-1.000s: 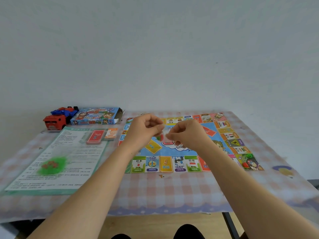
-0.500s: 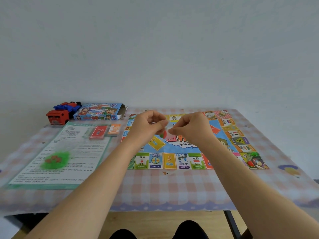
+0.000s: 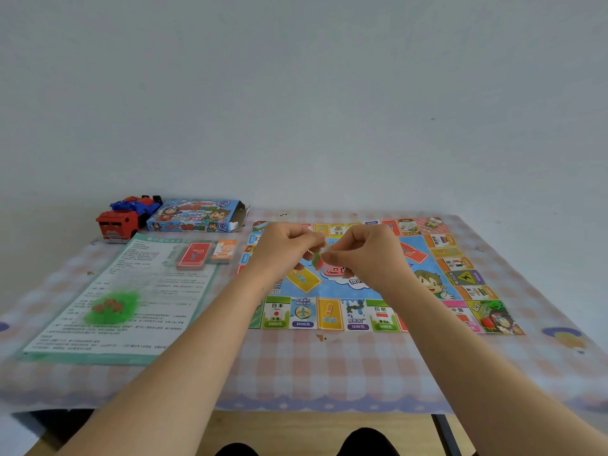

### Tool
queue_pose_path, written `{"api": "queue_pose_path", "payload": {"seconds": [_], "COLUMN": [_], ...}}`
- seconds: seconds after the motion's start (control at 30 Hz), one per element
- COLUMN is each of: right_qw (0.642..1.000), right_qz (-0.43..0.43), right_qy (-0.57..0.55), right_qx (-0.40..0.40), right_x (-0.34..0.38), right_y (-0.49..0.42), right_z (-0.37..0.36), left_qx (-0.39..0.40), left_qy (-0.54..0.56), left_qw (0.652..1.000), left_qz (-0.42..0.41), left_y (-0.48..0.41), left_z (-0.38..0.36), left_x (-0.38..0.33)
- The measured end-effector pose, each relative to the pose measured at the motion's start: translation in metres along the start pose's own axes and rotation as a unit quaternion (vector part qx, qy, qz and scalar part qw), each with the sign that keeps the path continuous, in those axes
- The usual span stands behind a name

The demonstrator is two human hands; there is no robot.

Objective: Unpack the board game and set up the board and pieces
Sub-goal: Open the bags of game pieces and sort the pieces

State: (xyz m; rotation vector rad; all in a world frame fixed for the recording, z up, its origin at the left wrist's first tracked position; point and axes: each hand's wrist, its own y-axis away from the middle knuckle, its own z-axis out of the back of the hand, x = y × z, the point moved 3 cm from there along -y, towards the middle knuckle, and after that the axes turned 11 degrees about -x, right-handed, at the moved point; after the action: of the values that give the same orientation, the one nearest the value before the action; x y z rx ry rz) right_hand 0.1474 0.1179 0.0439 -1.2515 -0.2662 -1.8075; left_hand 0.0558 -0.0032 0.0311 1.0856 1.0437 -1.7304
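Observation:
The colourful game board [image 3: 467, 278] lies unfolded on the right half of the table. Above its middle, my left hand [image 3: 283, 248] and my right hand [image 3: 368, 255] meet, and both pinch a small green and red game piece [image 3: 317, 261] between their fingertips. The open blue game box [image 3: 197, 215] lies at the back left. A red card deck [image 3: 194, 256] and an orange card deck [image 3: 225, 250] sit beside each other left of the board. A pile of small green and red pieces [image 3: 110, 307] rests on the instruction sheet [image 3: 158, 291].
A red and blue toy truck [image 3: 126, 217] stands at the back left corner beside the box. Two dice [image 3: 283, 214] lie behind the board. The checked tablecloth [image 3: 329, 366] covers the table; its front edge is near my forearms. A white wall rises behind.
Both hands stay together over the board's middle, still pinching the small piece. The view has shifted slightly; the hands sit a little lower over the board.

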Motion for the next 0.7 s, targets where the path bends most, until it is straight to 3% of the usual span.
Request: {"api": "queue_pose_path", "payload": {"seconds": [0.47, 0.7], "right_qw": [1.0, 0.996], "right_qz": [0.02, -0.043], "right_qy": [0.017, -0.079], "right_qx": [0.007, 0.015], "right_x": [-0.0012, -0.0045], "right_y": [-0.0016, 0.0001], "right_z": [-0.0061, -0.0005], "left_qx": [0.036, 0.001], "left_qy": [-0.009, 0.095], "left_qw": [0.998, 0.991], "left_qz": [0.048, 0.09], "left_y": [0.0013, 0.0008], "left_z": [-0.0042, 0.0008], "left_x": [-0.0056, 0.0003]}}
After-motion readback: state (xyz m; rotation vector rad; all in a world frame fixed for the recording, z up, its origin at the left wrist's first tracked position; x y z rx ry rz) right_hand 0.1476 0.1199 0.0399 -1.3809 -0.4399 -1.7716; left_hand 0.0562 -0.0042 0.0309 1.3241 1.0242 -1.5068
